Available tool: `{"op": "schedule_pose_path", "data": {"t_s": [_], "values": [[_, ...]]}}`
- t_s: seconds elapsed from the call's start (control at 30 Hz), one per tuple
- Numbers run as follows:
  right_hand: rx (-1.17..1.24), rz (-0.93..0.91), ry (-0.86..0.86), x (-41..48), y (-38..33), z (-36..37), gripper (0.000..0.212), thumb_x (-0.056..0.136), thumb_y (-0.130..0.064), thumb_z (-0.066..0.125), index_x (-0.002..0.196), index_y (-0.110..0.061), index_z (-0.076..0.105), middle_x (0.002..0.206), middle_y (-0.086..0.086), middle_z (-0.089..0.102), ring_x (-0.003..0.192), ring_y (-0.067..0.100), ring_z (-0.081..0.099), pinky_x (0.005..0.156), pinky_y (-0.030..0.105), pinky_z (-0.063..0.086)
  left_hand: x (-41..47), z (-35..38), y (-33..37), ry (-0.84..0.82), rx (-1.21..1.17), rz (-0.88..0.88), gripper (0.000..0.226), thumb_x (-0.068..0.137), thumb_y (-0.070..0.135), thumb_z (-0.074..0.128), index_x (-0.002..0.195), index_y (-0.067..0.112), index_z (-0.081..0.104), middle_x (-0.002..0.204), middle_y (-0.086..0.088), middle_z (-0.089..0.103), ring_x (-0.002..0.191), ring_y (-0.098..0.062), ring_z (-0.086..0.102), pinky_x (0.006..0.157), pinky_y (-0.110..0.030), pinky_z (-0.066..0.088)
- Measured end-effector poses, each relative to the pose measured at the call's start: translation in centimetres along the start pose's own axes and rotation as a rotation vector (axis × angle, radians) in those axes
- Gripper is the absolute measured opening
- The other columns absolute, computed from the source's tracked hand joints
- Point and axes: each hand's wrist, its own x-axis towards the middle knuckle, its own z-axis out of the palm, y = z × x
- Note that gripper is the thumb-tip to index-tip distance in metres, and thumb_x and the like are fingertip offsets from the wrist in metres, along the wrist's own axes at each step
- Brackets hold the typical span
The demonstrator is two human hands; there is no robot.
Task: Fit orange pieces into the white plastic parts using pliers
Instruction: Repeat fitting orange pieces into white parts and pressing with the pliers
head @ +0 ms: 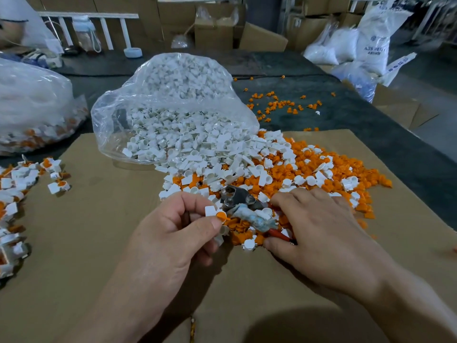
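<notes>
Orange pieces already seated in small white plastic parts lie as a loose heap of fitted parts (pixel 14 184) at my far left, on the edge of the brown cardboard sheet (pixel 99 231) that covers the dark table (pixel 371 125). Behind that heap sits a clear plastic bag (pixel 32 107) with more orange-and-white parts showing through its bottom.

Nearer the middle, my left hand (pixel 173 233) is curled, thumb and forefinger pinching a small white plastic part (pixel 210 210) with a round orange piece (pixel 220 216) at its lower right edge. I hold it just above the near edge of the pile, beside the metal head of the pliers (pixel 235 198).

Beyond my hand, a second clear plastic bag (pixel 173 100) lies on its side and spills loose white plastic parts (pixel 205 154) onto the cardboard.

The pliers lie on the pile, head pointing away from me, one handle wrapped in pale tape, the other red. My right hand (pixel 319 229) rests palm down over those handles, fingers slightly apart, thumb touching the red one; whether it grips them I cannot tell.

Right of the white parts spreads a heap of loose orange pieces (pixel 333 169), mixed with white ones. More orange pieces (pixel 277 105) are scattered on the dark table behind, and white sacks (pixel 346 45) stand at the far right.
</notes>
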Motion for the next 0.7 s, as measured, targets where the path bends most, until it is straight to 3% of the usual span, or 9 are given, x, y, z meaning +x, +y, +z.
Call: {"op": "schedule_pose_path", "data": {"t_s": [0.13,0.33,0.5,0.7], "values": [[0.028,0.011,0.057,0.1,-0.6,-0.1,0.041,0.084,-0.054,0.035,0.12,-0.035,0.035,0.103,-0.01,0.038,0.097,0.014,0.034,0.089,0.034,0.027,0.1,0.1,-0.2,-0.003,-0.028,-0.013,0.027,0.084,-0.001,0.07,0.074,0.024,0.072,0.055,0.0,0.058,0.05,-0.011,0.06,0.044,-0.02,0.048],[0.165,0.052,0.27,-0.3,-0.4,-1.6,0.053,0.073,-0.046,0.032,0.12,-0.028,0.047,0.1,-0.009,0.05,0.093,0.015,0.045,0.082,0.033,0.034,0.4,-0.4,-0.4,0.001,-0.172,-0.008,0.017,0.061,0.02,0.081,0.075,0.021,0.072,0.058,-0.004,0.058,0.051,-0.016,0.059,0.044,-0.022,0.046],[0.117,0.03,0.163,-0.8,0.2,-1.8,0.043,0.079,-0.039,0.044,0.12,-0.03,0.048,0.102,-0.013,0.043,0.095,0.008,0.035,0.078,0.027,0.032,0.5,-0.6,-0.4,0.006,-0.249,0.045,0.025,0.057,0.031,0.082,0.079,0.022,0.073,0.059,-0.002,0.059,0.054,-0.016,0.061,0.046,-0.022,0.047],[0.233,-0.112,0.079,-1.2,-0.1,-2.0,0.058,0.07,-0.053,0.024,0.123,-0.041,0.042,0.115,-0.026,0.042,0.11,-0.001,0.036,0.09,0.02,0.033,0.2,-0.5,-0.1,-0.023,-0.308,0.121,0.021,0.061,0.025,0.081,0.08,0.021,0.073,0.064,-0.005,0.064,0.054,-0.014,0.06,0.044,-0.023,0.047]]}}
